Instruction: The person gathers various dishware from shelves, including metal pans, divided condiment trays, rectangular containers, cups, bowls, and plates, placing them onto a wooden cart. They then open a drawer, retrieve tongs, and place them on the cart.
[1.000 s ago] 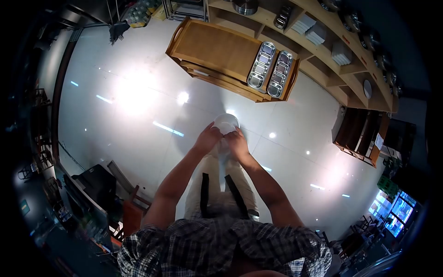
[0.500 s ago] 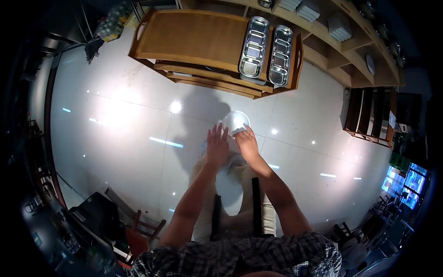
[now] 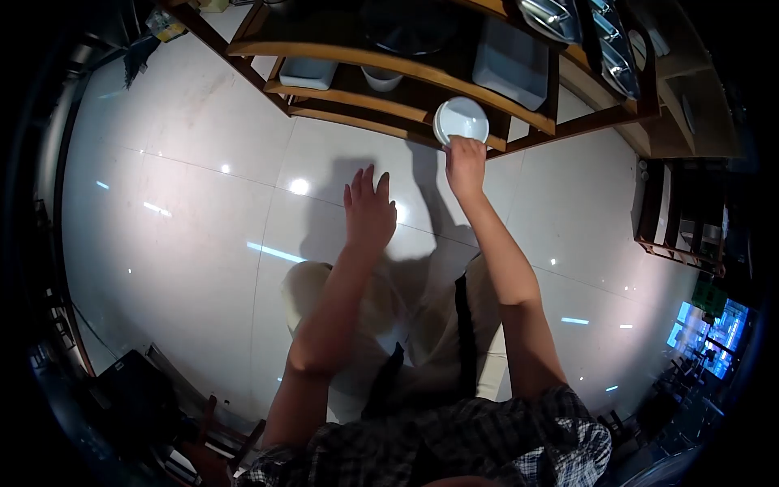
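Note:
My right hand (image 3: pixel 466 169) grips the near rim of a white round bowl (image 3: pixel 463 118). A doubled rim shows at its left side, so it may be a small stack. The bowl is at the front edge of a low wooden shelf unit (image 3: pixel 357 58), by its lower shelves; whether it rests on one I cannot tell. My left hand (image 3: pixel 371 213) is over the floor with its fingers spread, holding nothing. On a lower shelf to the left of the bowl are a pale shallow tray (image 3: pixel 308 71) and a white deep bowl (image 3: pixel 381 79).
A pale rectangular tub (image 3: pixel 511 65) stands on a shelf above the bowl. Steel compartment trays (image 3: pixel 613 53) lie on top at the right. Glossy floor tiles (image 3: pixel 211 227) stretch around my knees, and a dark wooden rack (image 3: pixel 682 211) stands at the right.
My right hand has carried the bowl forward and right, to the shelf unit. My left hand has come apart from it. The view has moved closer, now showing the lower shelves.

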Demonstrator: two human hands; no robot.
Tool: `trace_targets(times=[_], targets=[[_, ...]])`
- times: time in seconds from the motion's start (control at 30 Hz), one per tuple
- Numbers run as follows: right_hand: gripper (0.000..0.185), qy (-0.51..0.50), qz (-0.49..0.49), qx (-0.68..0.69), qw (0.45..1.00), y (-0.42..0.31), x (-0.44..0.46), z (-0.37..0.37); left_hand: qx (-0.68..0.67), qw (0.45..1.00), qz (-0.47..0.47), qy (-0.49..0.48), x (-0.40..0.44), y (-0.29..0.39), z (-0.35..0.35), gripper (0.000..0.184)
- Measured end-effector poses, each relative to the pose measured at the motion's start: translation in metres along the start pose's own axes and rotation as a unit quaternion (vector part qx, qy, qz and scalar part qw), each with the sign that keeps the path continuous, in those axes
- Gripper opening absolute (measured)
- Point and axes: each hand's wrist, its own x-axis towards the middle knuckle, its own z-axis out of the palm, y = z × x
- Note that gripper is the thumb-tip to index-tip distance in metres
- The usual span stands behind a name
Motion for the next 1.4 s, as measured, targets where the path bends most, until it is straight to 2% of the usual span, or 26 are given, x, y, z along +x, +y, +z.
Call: trace_targets(times=[0.13, 0.2, 0.27, 0.33, 0.4, 0.43, 0.5, 0.53, 0.6, 0.73, 0.8, 0.83, 0.87, 1.0, 1.03, 1.17, 1.23, 1.33, 1.4], targets=[[0.006, -0.015, 0.002, -0.101, 0.995, 0.033, 0.027, 0.035, -0.003, 0.997, 0.021, 0.074, 0.017, -0.008, 0.007, 0.044], [0.007, -0.019, 0.010, -0.141, 0.990, 0.047, 0.034, 0.042, -0.049, 0.991, 0.059, 0.108, 0.025, -0.006, 0.012, 0.041], [0.009, -0.118, 0.079, -0.198, 0.970, 0.057, 0.035, 0.045, -0.054, 0.988, 0.069, 0.127, 0.029, -0.007, 0.015, 0.039], [0.009, -0.102, 0.069, -0.204, 0.971, 0.063, 0.034, 0.042, -0.062, 0.985, 0.076, 0.140, 0.025, -0.006, 0.018, 0.038], [0.011, -0.190, 0.108, -0.184, 0.958, 0.069, 0.038, 0.041, -0.069, 0.989, 0.059, 0.112, 0.024, -0.005, 0.020, 0.037], [0.011, -0.189, 0.108, -0.184, 0.958, 0.073, 0.039, 0.042, -0.069, 0.989, 0.060, 0.114, 0.023, -0.005, 0.021, 0.037], [0.016, -0.086, 0.013, -0.197, 0.976, 0.080, 0.044, 0.043, -0.064, 0.992, 0.060, 0.094, 0.023, -0.005, 0.021, 0.036], [0.016, -0.085, 0.013, -0.197, 0.977, 0.081, 0.046, 0.045, -0.063, 0.992, 0.060, 0.095, 0.024, -0.004, 0.020, 0.036], [0.020, -0.166, 0.113, -0.130, 0.971, 0.078, 0.045, 0.045, -0.072, 0.986, 0.081, 0.126, 0.024, 0.000, 0.019, 0.037], [0.022, -0.197, 0.154, -0.110, 0.962, 0.060, 0.045, 0.025, -0.069, 0.990, 0.075, 0.095, 0.030, 0.016, 0.014, 0.036], [0.028, -0.192, 0.136, -0.129, 0.963, 0.045, 0.036, 0.009, -0.073, 0.995, 0.027, 0.066, 0.029, 0.029, 0.005, 0.036], [0.034, -0.091, 0.076, -0.100, 0.988, 0.041, 0.026, 0.008, -0.077, 0.995, 0.025, 0.060, 0.027, 0.037, 0.002, 0.036], [0.040, -0.041, 0.024, -0.105, 0.993, 0.038, 0.014, 0.003, -0.062, 0.997, 0.014, 0.052, 0.024, 0.046, 0.000, 0.036], [0.041, -0.130, 0.051, -0.038, 0.990, 0.001, -0.016, -0.043, -0.072, 0.997, -0.013, 0.007, 0.002, 0.063, -0.014, 0.040], [0.040, -0.165, 0.069, -0.013, 0.984, -0.007, -0.028, -0.055, -0.084, 0.995, -0.032, 0.034, -0.005, 0.067, -0.018, 0.037], [0.036, -0.242, 0.071, -0.037, 0.967, -0.036, -0.065, -0.130, -0.144, 0.986, -0.031, 0.073, -0.050, 0.071, -0.015, 0.037], [0.034, -0.259, 0.106, -0.045, 0.959, -0.043, -0.086, -0.190, -0.170, 0.984, -0.012, 0.043, -0.090, 0.080, -0.021, 0.039], [0.034, -0.286, 0.211, -0.051, 0.933, -0.050, -0.110, -0.282, -0.177, 0.984, 0.020, 0.025, -0.129, 0.104, -0.072, 0.031], [0.042, -0.267, 0.212, -0.027, 0.940, -0.055, -0.126, -0.338, -0.164, 0.985, 0.032, 0.038, -0.139, 0.125, -0.121, 0.030]])
